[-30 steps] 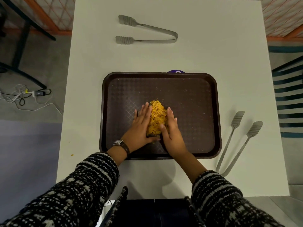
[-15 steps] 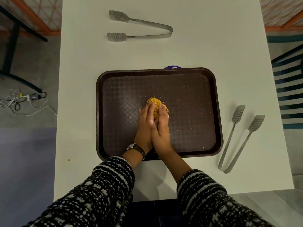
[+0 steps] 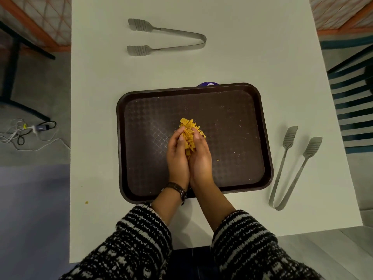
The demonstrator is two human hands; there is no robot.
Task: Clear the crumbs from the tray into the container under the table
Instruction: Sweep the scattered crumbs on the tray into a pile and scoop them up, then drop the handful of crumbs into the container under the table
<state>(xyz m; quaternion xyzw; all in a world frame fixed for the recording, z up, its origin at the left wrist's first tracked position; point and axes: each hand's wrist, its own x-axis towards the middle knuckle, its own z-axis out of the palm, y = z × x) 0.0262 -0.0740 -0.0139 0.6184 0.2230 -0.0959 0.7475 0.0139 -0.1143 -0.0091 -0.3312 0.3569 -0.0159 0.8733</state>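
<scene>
A dark brown tray [image 3: 238, 122] lies on the white table [image 3: 242, 63]. Over its middle, my left hand [image 3: 177, 156] and my right hand [image 3: 200, 158] are cupped side by side around a heap of yellow crumbs [image 3: 188, 134]. The heap sticks out past my fingertips and partly rests in my palms. A few fine specks and one small crumb [image 3: 218, 160] lie scattered on the tray floor. A dark shape [image 3: 191, 257] shows under the table's near edge between my sleeves; whether it is the container I cannot tell.
One pair of metal tongs [image 3: 167, 38] lies at the far side of the table, another pair [image 3: 292, 166] right of the tray. A purple object [image 3: 207, 84] peeks out behind the tray. A stray crumb [image 3: 86, 202] lies near the table's left edge. Cables lie on the floor at left.
My hands went from lying flat on either side of the heap to pressed together, then turned palms inward, scooping the crumbs up between them.
</scene>
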